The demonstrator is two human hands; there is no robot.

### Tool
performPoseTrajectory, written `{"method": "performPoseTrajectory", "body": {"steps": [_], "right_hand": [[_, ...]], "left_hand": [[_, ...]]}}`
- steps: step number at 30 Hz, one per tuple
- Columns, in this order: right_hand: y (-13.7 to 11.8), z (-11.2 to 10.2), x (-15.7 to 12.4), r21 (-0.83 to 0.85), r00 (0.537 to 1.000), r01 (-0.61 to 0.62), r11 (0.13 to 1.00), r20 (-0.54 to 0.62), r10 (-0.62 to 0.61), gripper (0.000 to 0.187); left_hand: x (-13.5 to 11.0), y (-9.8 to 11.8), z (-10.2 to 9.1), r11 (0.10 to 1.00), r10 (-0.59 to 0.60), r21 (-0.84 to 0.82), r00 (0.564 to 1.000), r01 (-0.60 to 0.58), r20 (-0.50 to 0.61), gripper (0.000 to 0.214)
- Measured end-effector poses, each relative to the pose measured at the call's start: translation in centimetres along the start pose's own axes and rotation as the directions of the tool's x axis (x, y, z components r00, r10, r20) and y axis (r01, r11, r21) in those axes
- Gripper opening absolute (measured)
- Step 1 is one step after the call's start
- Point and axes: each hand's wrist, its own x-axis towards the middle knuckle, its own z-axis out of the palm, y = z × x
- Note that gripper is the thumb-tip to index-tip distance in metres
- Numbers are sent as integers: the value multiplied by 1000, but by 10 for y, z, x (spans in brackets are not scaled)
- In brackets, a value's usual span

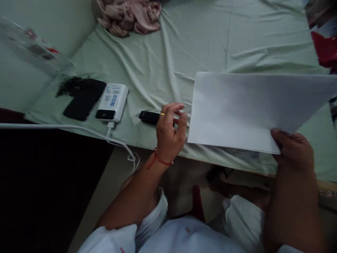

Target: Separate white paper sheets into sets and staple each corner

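Note:
A white sheet of paper (250,109) is held above the pale green bedsheet (168,52). My right hand (293,149) grips its near right corner, thumb on top. My left hand (170,131) hovers just left of the paper's near left edge, fingers curled and apart, holding nothing; it wears a ring and a red wrist thread. A small black object (149,117) lies on the sheet right behind the left hand's fingers.
A white power bank (112,102) with a white cable (79,129) and a black phone (84,100) lie at the left. Pink crumpled cloth (130,15) sits at the back. A red item (325,49) is at the far right. The bed edge runs below the hands.

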Motion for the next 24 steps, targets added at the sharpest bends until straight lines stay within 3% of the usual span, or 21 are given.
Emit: {"method": "performPoseTrajectory", "body": {"steps": [4, 8, 10, 13, 15, 20, 24], "right_hand": [[11, -16, 13, 54, 998, -63, 997, 5, 63, 47], [27, -22, 24, 106, 1000, -26, 994, -3, 26, 45], [33, -22, 27, 120, 1000, 21, 993, -8, -21, 44], [38, -20, 30, 122, 996, 89, 988, -15, -88, 43], [39, -19, 32, 127, 995, 98, 987, -32, -95, 43], [41, -21, 34, 180, 994, 98, 979, -68, -87, 42], [41, -23, 33, 174, 996, 81, 981, -52, -73, 37]], "left_hand": [[-6, 8, 29, 916, -226, -297, 959, 268, 169, 40], [-5, 1, 46, 800, -339, -335, 836, 498, 433, 31], [-2, -1, 50, 812, -394, -244, 807, 530, 440, 26], [2, 0, 54, 837, -461, -133, 815, 531, 350, 43], [4, 1, 57, 816, -484, -158, 806, 557, 341, 49], [5, 0, 59, 731, -471, -252, 737, 634, 485, 44], [3, -4, 59, 683, -550, -258, 714, 683, 432, 52]]}}
